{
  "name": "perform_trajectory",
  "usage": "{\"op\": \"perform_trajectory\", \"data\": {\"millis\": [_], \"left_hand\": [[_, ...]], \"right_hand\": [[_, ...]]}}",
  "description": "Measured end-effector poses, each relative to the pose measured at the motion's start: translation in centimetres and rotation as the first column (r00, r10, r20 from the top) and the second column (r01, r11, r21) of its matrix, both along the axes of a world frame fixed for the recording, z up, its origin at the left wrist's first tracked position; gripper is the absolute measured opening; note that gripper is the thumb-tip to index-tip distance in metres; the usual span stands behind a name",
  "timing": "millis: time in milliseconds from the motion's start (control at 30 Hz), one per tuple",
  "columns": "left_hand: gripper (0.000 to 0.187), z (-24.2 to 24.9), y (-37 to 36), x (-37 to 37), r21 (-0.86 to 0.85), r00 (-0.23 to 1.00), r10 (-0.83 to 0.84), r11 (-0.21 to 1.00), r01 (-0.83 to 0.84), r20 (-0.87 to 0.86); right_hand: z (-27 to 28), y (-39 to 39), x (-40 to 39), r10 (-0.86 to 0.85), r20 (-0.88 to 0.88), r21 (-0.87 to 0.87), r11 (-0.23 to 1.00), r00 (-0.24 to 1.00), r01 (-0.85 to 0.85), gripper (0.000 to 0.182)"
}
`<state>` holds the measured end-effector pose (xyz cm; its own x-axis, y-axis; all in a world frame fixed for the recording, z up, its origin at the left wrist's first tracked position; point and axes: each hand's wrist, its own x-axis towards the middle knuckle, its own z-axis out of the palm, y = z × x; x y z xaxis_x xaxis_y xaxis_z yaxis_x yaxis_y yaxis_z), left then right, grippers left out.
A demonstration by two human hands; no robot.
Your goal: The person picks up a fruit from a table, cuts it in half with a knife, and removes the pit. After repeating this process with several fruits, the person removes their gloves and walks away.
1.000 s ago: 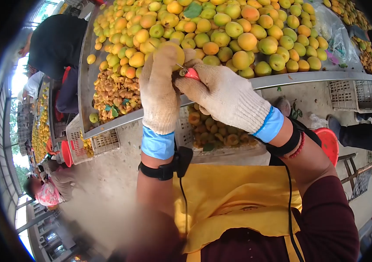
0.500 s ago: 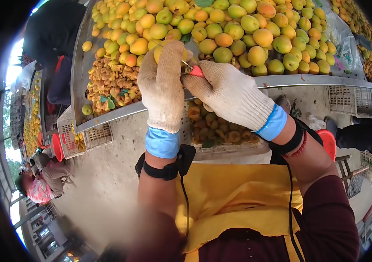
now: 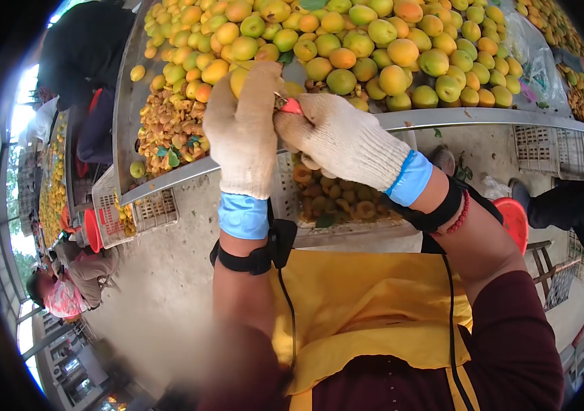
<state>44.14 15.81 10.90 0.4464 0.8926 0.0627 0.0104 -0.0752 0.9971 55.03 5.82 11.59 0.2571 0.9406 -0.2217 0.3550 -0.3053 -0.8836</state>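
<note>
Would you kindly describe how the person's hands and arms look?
The left hand and right hand wear cream knit gloves, brownish at the fingers. Both arms have light-blue cuffs and black straps, the left with a black box. Red beads circle the right; sleeves are maroon.

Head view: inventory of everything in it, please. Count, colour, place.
Table: one, grey metal, across top.
Fruit: uncountable, yellow, green, orange, heaped on table and in background.
Cut pieces: uncountable, orange-brown, table's near-left corner.
Plastic bag: one, clear, table's right end.
Halved fruit: many, orange-green, crate below table.
Crates: at least three, whitish, left, centre, right.
Tubs: two, red, left and right.
Other people: at least three, some dark-clothed, left and right.
Held fruit: one, yellow, upper centre, mostly hidden.
Tool: one, red handle, upper centre.
Apron: one, yellow, on wearer.
Cuffs: two, blue, wrists.
Left hand: one, off-white glove, around held fruit.
Right hand: one, off-white glove, around tool.
</note>
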Motion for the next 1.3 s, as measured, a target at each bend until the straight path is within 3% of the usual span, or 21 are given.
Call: {"op": "perform_trajectory", "data": {"millis": [67,133,167,267,333,367,500,567,667,733,833,867,933,1000,1033,1067,1100,1133,1200,1233,1300], "left_hand": [[0.044,-0.1,0.2,0.1,0.085,0.999,0.011,0.996,-0.007,-0.041],[0.046,-0.5,0.6,-0.1,-0.361,0.944,-0.022,0.921,0.148,0.331],[0.046,-1.0,1.0,-0.3,-0.480,0.903,-0.045,0.835,0.269,0.428],[0.045,-1.5,1.3,-0.5,-0.543,0.855,0.003,0.773,0.327,0.519],[0.045,-1.2,1.0,-0.7,-0.453,0.912,-0.030,0.861,0.232,0.409],[0.045,-0.9,0.8,-0.8,-0.334,0.955,-0.047,0.931,0.149,0.292],[0.047,-0.8,1.1,-1.5,-0.116,0.991,-0.113,0.986,0.121,0.077],[0.051,-2.1,1.6,-1.2,-0.429,0.935,-0.017,0.885,0.179,0.354],[0.056,-2.9,4.3,-1.6,-0.451,0.877,0.143,0.888,0.090,0.458],[0.059,-2.9,5.0,-2.2,-0.433,0.882,0.130,0.897,0.091,0.454],[0.061,-2.7,4.1,-2.2,-0.400,0.887,-0.088,0.869,0.291,0.453],[0.061,-2.6,3.7,-2.1,-0.400,0.884,-0.092,0.867,0.297,0.458],[0.057,-2.2,2.8,-1.8,-0.311,0.898,-0.231,0.881,0.356,0.373],[0.049,0.1,0.9,-1.5,-0.299,0.917,-0.225,0.896,0.327,0.329],[0.044,1.0,0.3,-1.4,-0.165,0.928,-0.314,0.923,0.348,0.201],[0.039,1.3,0.0,-1.2,-0.031,0.924,-0.378,0.924,0.380,0.057],[0.029,-0.8,1.1,-1.7,0.006,0.885,-0.454,0.890,0.456,0.106],[0.029,-0.9,1.4,-2.1,0.004,0.883,-0.457,0.888,0.459,0.105],[0.027,-0.4,1.7,-3.0,0.424,0.900,-0.407,0.795,0.434,-0.157],[0.029,0.6,0.8,-2.9,0.207,0.908,-0.417,0.886,0.414,-0.036],[0.035,-0.6,1.5,-4.0,0.501,0.914,-0.353,0.765,0.405,-0.199]], "right_hand": [[-0.4,0.3,-0.3,0.033,-0.171,-0.098,0.994,0.985,-0.051,0.043],[-2.0,1.1,-1.3,-0.099,0.233,0.184,0.981,0.967,0.057,0.045],[-1.6,1.1,-1.2,-0.095,0.233,0.186,0.981,0.968,0.052,0.045],[-0.5,0.5,-0.7,-0.024,0.298,-0.016,0.999,0.954,0.030,0.046],[-0.4,0.4,-0.3,0.010,0.133,0.032,0.999,0.991,-0.015,0.044],[0.5,0.3,0.0,0.090,-0.228,-0.111,0.987,0.969,-0.118,0.042],[0.8,0.1,-0.3,0.048,-0.492,-0.115,0.986,0.869,-0.120,0.043],[1.2,0.3,-0.1,0.089,-0.335,-0.069,0.991,0.938,-0.118,0.041],[1.9,-1.2,1.0,0.112,-0.015,-0.075,0.991,0.994,-0.113,0.042],[2.8,-1.5,2.3,-0.134,0.038,-0.121,0.983,0.990,0.137,0.045],[0.8,-1.1,5.1,-0.227,0.577,0.096,0.973,0.784,0.211,0.045],[1.1,-1.1,5.5,-0.230,0.581,0.095,0.972,0.781,0.216,0.045],[1.7,-1.2,6.1,-0.432,0.635,0.484,0.869,0.640,0.106,0.044],[3.0,-1.0,5.3,-0.458,0.598,0.551,0.831,0.658,0.077,0.048],[3.5,-1.1,4.5,-0.273,0.346,0.480,0.874,0.898,0.081,0.049],[3.7,-0.9,3.9,-0.069,0.021,0.412,0.910,0.997,0.054,0.050],[1.1,0.1,3.3,0.002,-0.060,0.526,0.850,0.998,0.030,0.052],[1.3,0.0,3.2,-0.002,-0.062,0.525,0.850,0.998,0.034,0.052],[2.2,0.1,2.9,0.068,-0.048,0.500,0.865,0.997,-0.035,0.053],[1.4,0.3,2.8,0.068,-0.027,0.545,0.837,0.997,-0.043,0.053],[0.9,0.5,2.8,-0.006,0.143,0.599,0.797,0.990,-0.082,0.053]]}}
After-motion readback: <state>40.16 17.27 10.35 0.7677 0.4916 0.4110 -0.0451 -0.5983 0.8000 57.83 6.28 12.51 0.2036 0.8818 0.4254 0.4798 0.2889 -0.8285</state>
